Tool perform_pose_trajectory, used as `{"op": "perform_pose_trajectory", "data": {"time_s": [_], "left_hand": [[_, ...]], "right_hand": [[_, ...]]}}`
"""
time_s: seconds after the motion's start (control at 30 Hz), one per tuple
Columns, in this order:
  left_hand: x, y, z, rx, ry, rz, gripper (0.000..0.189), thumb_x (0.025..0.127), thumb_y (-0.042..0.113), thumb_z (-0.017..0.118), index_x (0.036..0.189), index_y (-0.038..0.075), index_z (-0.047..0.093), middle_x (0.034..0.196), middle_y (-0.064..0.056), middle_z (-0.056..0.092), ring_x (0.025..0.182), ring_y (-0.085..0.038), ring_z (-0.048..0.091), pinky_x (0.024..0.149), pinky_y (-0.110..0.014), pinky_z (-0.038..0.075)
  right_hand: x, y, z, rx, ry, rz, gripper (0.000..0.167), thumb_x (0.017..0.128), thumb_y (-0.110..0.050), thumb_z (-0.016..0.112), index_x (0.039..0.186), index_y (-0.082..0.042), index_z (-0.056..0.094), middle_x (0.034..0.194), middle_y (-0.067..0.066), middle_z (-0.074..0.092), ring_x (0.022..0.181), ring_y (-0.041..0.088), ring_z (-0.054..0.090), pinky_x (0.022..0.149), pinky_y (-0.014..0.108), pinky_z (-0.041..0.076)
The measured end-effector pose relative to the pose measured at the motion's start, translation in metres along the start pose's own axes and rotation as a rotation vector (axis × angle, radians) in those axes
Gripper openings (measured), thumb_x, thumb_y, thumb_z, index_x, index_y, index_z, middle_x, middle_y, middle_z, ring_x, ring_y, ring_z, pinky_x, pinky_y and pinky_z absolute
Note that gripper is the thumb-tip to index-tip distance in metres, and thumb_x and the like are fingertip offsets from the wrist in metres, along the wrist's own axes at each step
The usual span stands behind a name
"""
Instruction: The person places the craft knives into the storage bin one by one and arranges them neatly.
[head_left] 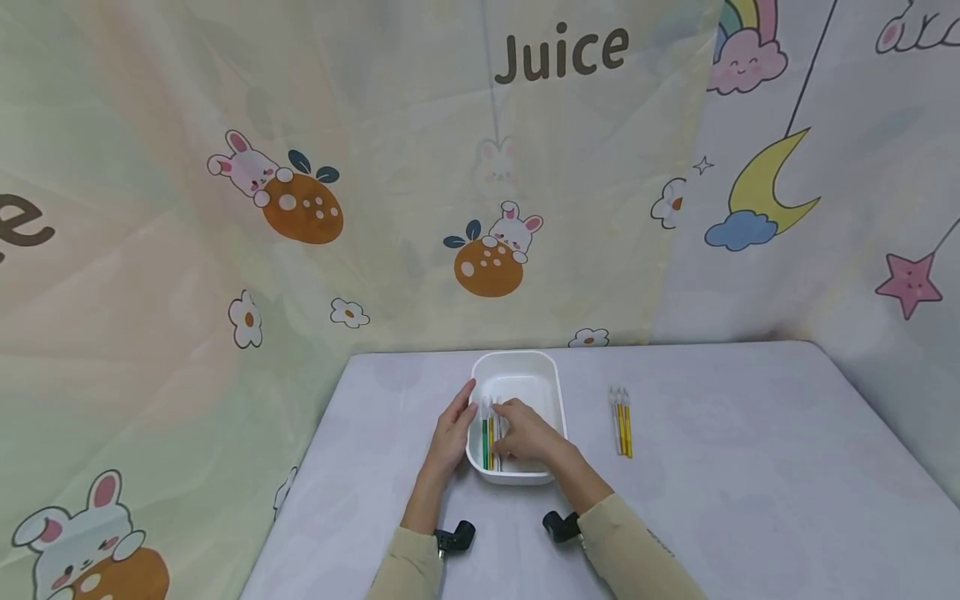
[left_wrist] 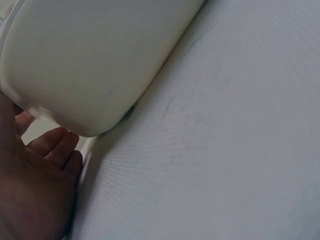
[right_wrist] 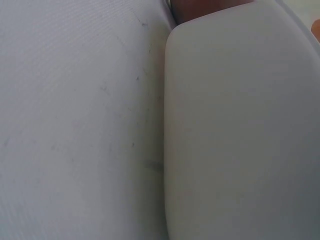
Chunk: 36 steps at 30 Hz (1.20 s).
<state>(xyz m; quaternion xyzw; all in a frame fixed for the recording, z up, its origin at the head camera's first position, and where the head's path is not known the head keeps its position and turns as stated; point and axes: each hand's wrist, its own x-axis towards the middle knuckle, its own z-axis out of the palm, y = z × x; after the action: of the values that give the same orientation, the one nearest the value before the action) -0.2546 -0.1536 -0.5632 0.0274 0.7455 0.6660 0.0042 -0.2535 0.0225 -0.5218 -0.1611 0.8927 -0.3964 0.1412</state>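
Lettering on the pale printed cloth backdrop [head_left: 412, 108] reads "Juice" in dark brown; a lone "e" is cut off by the left edge, and a looping script word at the upper right is too cropped to read. Small marks on the beige right sleeve [head_left: 637, 550] are too tiny to make out.

Both forearms reach forward from the near edge. The left hand [head_left: 448, 437] rests along the outside left wall of a white, rounded rectangular tray [head_left: 528, 387], its fingers extended and touching near the rim. The right hand [head_left: 528, 435] bends inward over the tray, index finger pointing left, thumb set apart from it; whether it pinches anything I cannot tell.

Beneath those fingers, slim green, yellow and whitish pen-like sticks [head_left: 486, 446] lie along the tray's left side, their long axes running lengthwise, pale ends away from the person. Right of the tray, a second bundle of slender yellow and whitish sticks [head_left: 622, 425] lies on the white cloth-covered table [head_left: 750, 467], far ends leaning slightly left.
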Motion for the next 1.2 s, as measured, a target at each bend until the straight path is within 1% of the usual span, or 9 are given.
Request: {"op": "perform_pose_trajectory", "data": {"time_s": [0.07, 0.27, 0.37, 0.6, 0.67, 0.73, 0.83, 1.03, 1.2], "left_hand": [[-0.0002, 0.0, 0.0002, -0.001, 0.002, 0.001, 0.048, 0.111, 0.025, 0.048, 0.159, 0.028, 0.044, 0.168, 0.008, 0.036, 0.16, -0.018, 0.026, 0.131, -0.048, 0.021], [-0.0003, -0.0003, 0.0003, 0.006, 0.004, -0.001, 0.048, 0.111, 0.025, 0.047, 0.159, 0.028, 0.045, 0.168, 0.008, 0.036, 0.16, -0.018, 0.026, 0.131, -0.049, 0.021], [0.0, 0.0002, 0.0004, 0.004, 0.004, 0.001, 0.048, 0.111, 0.025, 0.047, 0.159, 0.028, 0.044, 0.168, 0.007, 0.036, 0.16, -0.019, 0.025, 0.131, -0.049, 0.021], [0.0014, -0.0014, 0.0005, 0.015, 0.003, 0.003, 0.048, 0.111, 0.025, 0.047, 0.159, 0.028, 0.044, 0.168, 0.007, 0.036, 0.16, -0.018, 0.026, 0.131, -0.048, 0.021], [0.0015, -0.0017, 0.0006, 0.019, 0.003, 0.002, 0.048, 0.111, 0.026, 0.047, 0.159, 0.028, 0.044, 0.168, 0.008, 0.037, 0.159, -0.017, 0.027, 0.13, -0.048, 0.022], [0.0015, -0.0013, 0.0007, 0.02, 0.002, 0.001, 0.048, 0.111, 0.028, 0.047, 0.159, 0.029, 0.044, 0.168, 0.009, 0.037, 0.159, -0.017, 0.027, 0.13, -0.048, 0.023], [0.0015, -0.001, 0.0008, 0.021, 0.001, -0.002, 0.047, 0.111, 0.029, 0.048, 0.158, 0.031, 0.045, 0.168, 0.01, 0.036, 0.159, -0.017, 0.027, 0.13, -0.049, 0.023], [0.0016, -0.0011, 0.0005, 0.028, 0.0, -0.005, 0.047, 0.11, 0.031, 0.049, 0.158, 0.032, 0.046, 0.168, 0.009, 0.037, 0.16, -0.018, 0.026, 0.13, -0.049, 0.023], [0.0013, -0.0003, 0.0, 0.028, 0.003, -0.006, 0.047, 0.11, 0.03, 0.049, 0.157, 0.033, 0.046, 0.167, 0.009, 0.038, 0.159, -0.018, 0.027, 0.13, -0.05, 0.023]], "right_hand": [[-0.0005, 0.0003, 0.0, 0.016, -0.011, -0.007, 0.076, 0.084, -0.011, 0.086, 0.15, 0.001, 0.052, 0.141, 0.022, 0.056, 0.071, 0.014, 0.064, 0.068, 0.028, 0.057], [-0.0025, 0.0005, -0.0003, 0.043, -0.02, -0.023, 0.074, 0.086, -0.012, 0.085, 0.149, 0.004, 0.052, 0.145, 0.025, 0.053, 0.064, 0.013, 0.065, 0.063, 0.026, 0.056], [-0.0024, 0.0002, -0.0008, 0.041, -0.014, -0.03, 0.071, 0.086, -0.013, 0.085, 0.147, 0.006, 0.053, 0.147, 0.026, 0.052, 0.065, 0.013, 0.065, 0.063, 0.026, 0.057], [-0.0023, -0.0013, -0.0026, 0.022, 0.017, -0.021, 0.068, 0.087, -0.016, 0.085, 0.145, 0.006, 0.056, 0.147, 0.025, 0.054, 0.076, 0.014, 0.064, 0.068, 0.027, 0.058], [-0.0025, -0.0015, -0.0032, 0.019, 0.033, -0.021, 0.069, 0.087, -0.017, 0.085, 0.145, 0.006, 0.055, 0.147, 0.025, 0.053, 0.075, 0.014, 0.064, 0.07, 0.029, 0.059], [-0.0024, -0.0015, -0.0039, -0.005, 0.058, -0.031, 0.069, 0.088, -0.019, 0.085, 0.145, 0.005, 0.055, 0.148, 0.025, 0.053, 0.078, 0.014, 0.063, 0.075, 0.031, 0.058], [-0.0026, -0.0011, -0.0045, -0.03, 0.097, -0.051, 0.069, 0.088, -0.021, 0.084, 0.146, 0.003, 0.055, 0.149, 0.025, 0.052, 0.082, 0.013, 0.062, 0.077, 0.032, 0.059], [-0.0044, -0.0019, -0.0066, -0.008, 0.166, -0.062, 0.068, 0.089, -0.02, 0.083, 0.148, -0.002, 0.054, 0.15, 0.02, 0.051, 0.083, 0.011, 0.062, 0.071, 0.024, 0.057], [-0.0051, -0.004, -0.0081, 0.0, 0.268, -0.127, 0.061, 0.09, -0.014, 0.081, 0.145, -0.003, 0.058, 0.144, 0.016, 0.056, 0.087, 0.013, 0.063, 0.068, 0.022, 0.054]]}}
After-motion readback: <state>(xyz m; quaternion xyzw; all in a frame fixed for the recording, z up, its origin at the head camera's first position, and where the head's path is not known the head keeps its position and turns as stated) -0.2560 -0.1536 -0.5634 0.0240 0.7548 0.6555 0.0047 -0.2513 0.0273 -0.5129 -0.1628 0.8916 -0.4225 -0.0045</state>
